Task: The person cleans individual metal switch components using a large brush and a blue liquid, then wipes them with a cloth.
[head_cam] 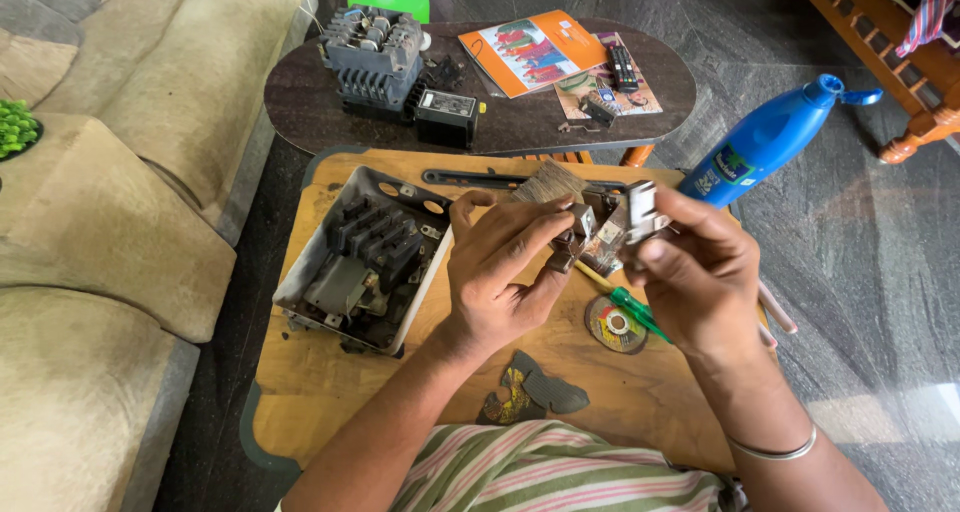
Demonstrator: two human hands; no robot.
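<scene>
The right hand [700,272] has its grip closed on a small pale metal-and-plastic block [640,215], held upright above the wooden bench [320,372]. The left hand [500,262], just beside it, pinches a smaller dark boxy part [572,242]; the two parts almost touch, the block lying to the right. Below lie a green-handled screwdriver [635,312], a round grinding disc [615,324] and an open grey switch box [360,257]; a blue bottle [765,137] rests further right.
</scene>
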